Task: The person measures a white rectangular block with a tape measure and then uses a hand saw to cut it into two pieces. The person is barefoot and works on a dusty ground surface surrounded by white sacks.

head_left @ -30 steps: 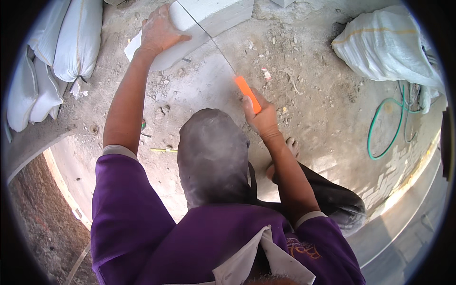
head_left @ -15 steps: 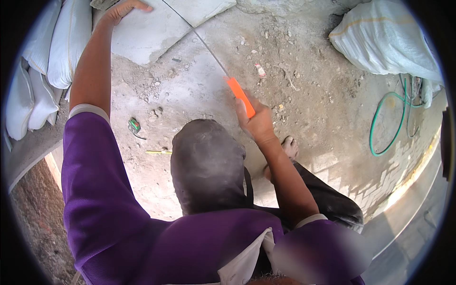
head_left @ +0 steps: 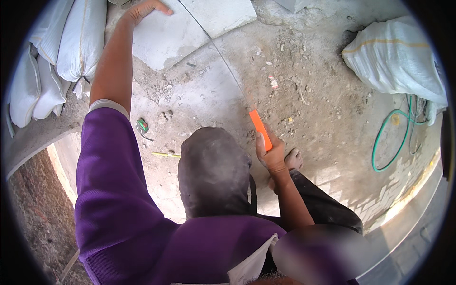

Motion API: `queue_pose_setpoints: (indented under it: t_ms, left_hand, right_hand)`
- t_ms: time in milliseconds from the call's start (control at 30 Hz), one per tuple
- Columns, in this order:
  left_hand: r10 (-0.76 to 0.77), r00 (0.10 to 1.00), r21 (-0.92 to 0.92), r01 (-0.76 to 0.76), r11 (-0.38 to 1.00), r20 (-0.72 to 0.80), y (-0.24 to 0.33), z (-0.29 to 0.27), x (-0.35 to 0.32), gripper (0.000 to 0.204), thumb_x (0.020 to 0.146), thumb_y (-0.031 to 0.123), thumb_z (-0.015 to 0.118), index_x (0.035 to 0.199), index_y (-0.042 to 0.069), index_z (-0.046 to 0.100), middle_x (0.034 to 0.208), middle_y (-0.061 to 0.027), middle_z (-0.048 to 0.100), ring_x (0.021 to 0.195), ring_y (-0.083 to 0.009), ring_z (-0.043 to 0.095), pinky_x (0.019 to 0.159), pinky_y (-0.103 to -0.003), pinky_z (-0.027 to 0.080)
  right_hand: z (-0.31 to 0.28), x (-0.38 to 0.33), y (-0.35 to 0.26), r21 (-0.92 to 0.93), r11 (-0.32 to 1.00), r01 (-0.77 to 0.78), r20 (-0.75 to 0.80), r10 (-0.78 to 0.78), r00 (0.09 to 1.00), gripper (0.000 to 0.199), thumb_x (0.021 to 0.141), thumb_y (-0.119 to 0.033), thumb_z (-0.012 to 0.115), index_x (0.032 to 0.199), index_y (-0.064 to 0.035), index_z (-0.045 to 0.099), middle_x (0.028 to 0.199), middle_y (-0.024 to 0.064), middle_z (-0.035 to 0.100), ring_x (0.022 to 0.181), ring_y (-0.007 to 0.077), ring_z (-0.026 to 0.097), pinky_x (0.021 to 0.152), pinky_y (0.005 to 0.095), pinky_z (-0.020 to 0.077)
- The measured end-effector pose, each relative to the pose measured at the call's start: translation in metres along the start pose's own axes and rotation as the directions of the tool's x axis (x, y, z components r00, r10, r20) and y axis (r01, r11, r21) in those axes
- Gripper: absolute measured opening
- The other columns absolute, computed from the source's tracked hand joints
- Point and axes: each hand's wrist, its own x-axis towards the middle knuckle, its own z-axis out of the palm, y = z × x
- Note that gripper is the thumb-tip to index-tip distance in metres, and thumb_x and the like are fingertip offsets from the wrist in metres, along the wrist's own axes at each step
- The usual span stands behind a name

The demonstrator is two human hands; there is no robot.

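Observation:
My right hand [head_left: 273, 154] is wrapped round the orange handle of a hand saw [head_left: 261, 130]. Its long thin blade, seen nearly edge-on, runs up and left across a pale grey-white slab [head_left: 166, 40] at the top of the picture. The blade's far end is out of view, and how deep it sits in the slab cannot be told. My left hand [head_left: 146, 9] rests on the slab's upper left part, left of the blade, fingers stretched out and holding nothing.
White sacks [head_left: 80, 40] lean at the left, and a large white sack [head_left: 396, 52] lies at the right above a green hose [head_left: 380, 142]. Near my left knee are a green tape measure [head_left: 142, 125] and a yellow stick [head_left: 165, 155]. Rubble litters the dusty ground [head_left: 327, 109].
My right hand has drawn the saw back toward me, down and to the right. The left hand stays on the slab. The whole view has shifted slightly.

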Motion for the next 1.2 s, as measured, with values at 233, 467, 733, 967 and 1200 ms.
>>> queue_pose_setpoints:
  t_ms: [233,467,733,967,1200]
  left_hand:
    - [0.127,0.989,-0.102,-0.119,0.988,0.075,0.054,0.03,-0.048,0.112,0.053,0.031,0.087,0.15,0.0,0.041,0.131,-0.0206,0.063,0.119,-0.0305,0.063,0.106,-0.04,0.048]
    - [-0.005,0.991,-0.037,0.01,0.999,0.132,0.023,-0.004,0.01,0.048,0.052,0.023,0.087,0.095,0.003,0.08,0.116,-0.015,0.074,0.117,-0.0267,0.062,0.1,-0.039,0.046]
    - [0.238,0.971,0.131,-0.234,0.963,-0.022,0.054,0.036,-0.06,0.093,0.066,0.02,0.082,0.15,0.002,0.047,0.144,-0.0189,0.058,0.13,-0.0239,0.056,0.11,-0.035,0.043]
    - [0.207,0.97,0.225,-0.176,0.958,-0.126,0.051,0.046,-0.068,0.117,0.049,0.034,0.088,0.151,0.0,0.04,0.135,-0.0241,0.06,0.122,-0.0336,0.061,0.108,-0.041,0.047]
    - [0.274,0.919,0.503,-0.102,0.858,-0.282,0.056,0.099,-0.115,0.116,0.05,0.043,0.089,0.149,0.007,0.042,0.139,-0.0206,0.057,0.133,-0.0342,0.052,0.117,-0.047,0.035]
  right_hand:
    - [0.035,0.062,0.006,0.013,1.0,-0.017,0.042,0.017,0.999,0.038,0.1,-0.025,0.062,0.129,-0.0016,0.066,0.084,0.0139,0.072,0.071,0.0132,0.067,0.068,0.0309,0.0545]
    - [0.003,-0.036,0.024,0.054,0.995,0.087,-0.015,-0.086,0.996,0.037,0.1,-0.025,0.061,0.128,-0.0014,0.066,0.09,0.0171,0.074,0.08,0.0191,0.073,0.072,0.0326,0.0558]
    - [0.022,0.004,0.001,0.026,0.989,-0.146,0.035,0.145,0.989,0.038,0.1,-0.023,0.061,0.129,0.002,0.065,0.101,0.019,0.075,0.094,0.0238,0.075,0.083,0.0328,0.0566]
    - [-0.024,-0.023,-0.024,-0.013,0.999,-0.035,0.046,0.036,0.998,0.036,0.101,-0.023,0.06,0.126,0.0028,0.066,0.092,0.0173,0.075,0.085,0.0218,0.075,0.077,0.0319,0.0563]
    - [-0.019,-0.052,-0.024,0.048,0.992,-0.117,0.059,0.114,0.992,0.038,0.101,-0.025,0.063,0.127,0.002,0.066,0.088,0.0159,0.071,0.077,0.0129,0.066,0.072,0.0292,0.0535]
